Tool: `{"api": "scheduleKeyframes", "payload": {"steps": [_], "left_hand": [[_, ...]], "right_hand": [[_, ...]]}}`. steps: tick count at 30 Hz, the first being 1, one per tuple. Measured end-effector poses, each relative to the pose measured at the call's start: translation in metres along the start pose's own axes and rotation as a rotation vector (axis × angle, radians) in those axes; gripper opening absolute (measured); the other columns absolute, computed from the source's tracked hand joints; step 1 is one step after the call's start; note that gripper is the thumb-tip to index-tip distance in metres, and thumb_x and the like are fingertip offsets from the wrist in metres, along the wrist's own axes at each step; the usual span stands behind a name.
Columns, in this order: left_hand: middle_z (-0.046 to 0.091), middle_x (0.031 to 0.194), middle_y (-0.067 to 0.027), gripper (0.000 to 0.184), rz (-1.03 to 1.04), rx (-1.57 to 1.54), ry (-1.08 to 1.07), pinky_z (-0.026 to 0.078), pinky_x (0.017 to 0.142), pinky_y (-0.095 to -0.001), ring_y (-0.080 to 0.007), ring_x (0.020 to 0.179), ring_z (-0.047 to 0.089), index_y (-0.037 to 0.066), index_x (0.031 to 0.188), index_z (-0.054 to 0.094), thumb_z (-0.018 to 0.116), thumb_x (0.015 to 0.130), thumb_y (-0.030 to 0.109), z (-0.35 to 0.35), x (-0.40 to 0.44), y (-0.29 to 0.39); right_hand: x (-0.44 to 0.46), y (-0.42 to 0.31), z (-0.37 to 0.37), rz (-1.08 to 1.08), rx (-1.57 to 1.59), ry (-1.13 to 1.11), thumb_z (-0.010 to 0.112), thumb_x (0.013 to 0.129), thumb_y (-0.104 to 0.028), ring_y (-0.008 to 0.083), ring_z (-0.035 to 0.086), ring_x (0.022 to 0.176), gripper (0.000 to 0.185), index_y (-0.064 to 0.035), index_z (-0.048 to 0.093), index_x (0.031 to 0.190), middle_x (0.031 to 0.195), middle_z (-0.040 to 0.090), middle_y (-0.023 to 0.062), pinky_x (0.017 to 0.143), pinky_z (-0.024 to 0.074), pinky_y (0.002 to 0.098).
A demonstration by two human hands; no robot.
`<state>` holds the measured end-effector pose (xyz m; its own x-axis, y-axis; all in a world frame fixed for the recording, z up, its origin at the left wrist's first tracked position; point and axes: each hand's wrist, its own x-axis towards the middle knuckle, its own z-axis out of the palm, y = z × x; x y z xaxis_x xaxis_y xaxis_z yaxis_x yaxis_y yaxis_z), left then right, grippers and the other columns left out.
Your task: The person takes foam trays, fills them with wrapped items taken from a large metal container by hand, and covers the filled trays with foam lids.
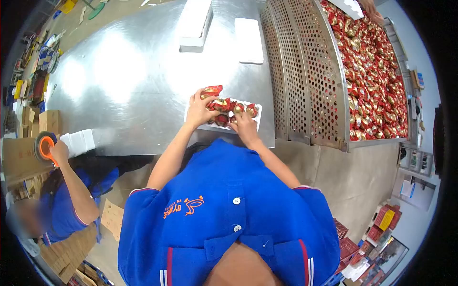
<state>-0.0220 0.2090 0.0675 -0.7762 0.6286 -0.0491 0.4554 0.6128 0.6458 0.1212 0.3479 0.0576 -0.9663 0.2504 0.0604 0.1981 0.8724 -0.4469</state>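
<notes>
Near the tabletop's (133, 128) near right corner, the left hand (199, 110) grips red-and-gold wrapped packets (222, 104) at a white tray (258, 122); the right hand (245, 127), fingers bent, touches others, grip unclear.

We find no text that can be read with certainty. On the chest of the blue shirt (229, 176) worn by the person, we note orange lettering (172, 208) beside an orange line emblem (193, 205); it stands upside down to the camera, with larger characters and a smaller line of Latin-looking letters, too small for us to transcribe. On the brown carton (21, 164) at the left edge, we record faint reddish marks, illegible. On the red-and-gold wrapped pieces (222, 120), we cannot make out any print
</notes>
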Motion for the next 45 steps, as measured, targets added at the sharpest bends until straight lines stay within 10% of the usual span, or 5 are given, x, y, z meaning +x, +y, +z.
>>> {"api": "scheduleKeyframes", "payload": {"steps": [13, 19, 23, 29, 45], "left_hand": [[0.033, 0.129, -0.0113, 0.044, -0.022, 0.109, -0.013, 0.040, 0.092, -0.0441, -0.0364, 0.114, 0.033, 0.027, 0.098, 0.064, 0.070, 0.053, 0.027, 0.002, 0.003, 0.004], [0.034, 0.126, -0.0103, 0.045, 0.034, 0.045, 0.006, 0.039, 0.093, -0.0411, -0.0348, 0.114, 0.036, 0.025, 0.101, 0.064, 0.069, 0.056, 0.025, -0.003, 0.003, -0.012], [0.034, 0.126, -0.0098, 0.049, -0.087, -0.679, 0.034, 0.037, 0.095, -0.0338, -0.0253, 0.115, 0.040, 0.016, 0.111, 0.059, 0.069, 0.063, 0.015, -0.025, -0.009, -0.037], [0.037, 0.129, -0.0059, 0.053, -0.214, -1.305, 0.136, 0.038, 0.093, -0.0304, -0.0177, 0.113, 0.043, 0.005, 0.123, 0.046, 0.058, 0.072, 0.002, -0.014, -0.027, -0.052], [0.041, 0.123, -0.0056, 0.053, -0.214, -1.351, 0.244, 0.040, 0.091, -0.0294, -0.0171, 0.110, 0.045, 0.007, 0.122, 0.047, 0.059, 0.072, -0.001, -0.006, -0.039, -0.053]], "right_hand": [[0.026, 0.018, 0.010, 0.129, 0.081, -0.343, 0.060, 0.066, -0.010, 0.0342, 0.061, 0.065, 0.013, -0.0060, 0.065, 0.077, 0.071, 0.060, 0.0150, 0.063, 0.0494, 0.0410], [0.068, -0.010, 0.002, -0.361, 0.104, 0.031, 0.070, 0.064, -0.020, 0.0331, 0.060, 0.081, 0.063, -0.0092, 0.040, 0.119, 0.094, 0.060, 0.0163, 0.072, 0.0482, 0.0404], [0.084, 0.010, -0.001, 0.344, 0.958, 0.011, 0.067, 0.071, -0.024, 0.0184, 0.059, 0.084, 0.051, -0.0052, 0.046, 0.114, 0.091, 0.060, 0.0179, 0.071, 0.0491, 0.0300], [0.084, -0.035, 0.037, -0.160, 0.067, -0.016, 0.064, 0.073, -0.023, 0.0319, 0.059, 0.077, 0.036, -0.0072, 0.048, 0.101, 0.085, 0.057, 0.0145, 0.066, 0.0485, 0.0411], [0.127, -0.022, 0.040, -0.216, -0.053, -0.500, 0.059, 0.070, -0.012, 0.0309, 0.059, 0.077, 0.013, -0.0098, 0.064, 0.081, 0.082, 0.060, 0.0143, 0.066, 0.0485, 0.0413]]}}
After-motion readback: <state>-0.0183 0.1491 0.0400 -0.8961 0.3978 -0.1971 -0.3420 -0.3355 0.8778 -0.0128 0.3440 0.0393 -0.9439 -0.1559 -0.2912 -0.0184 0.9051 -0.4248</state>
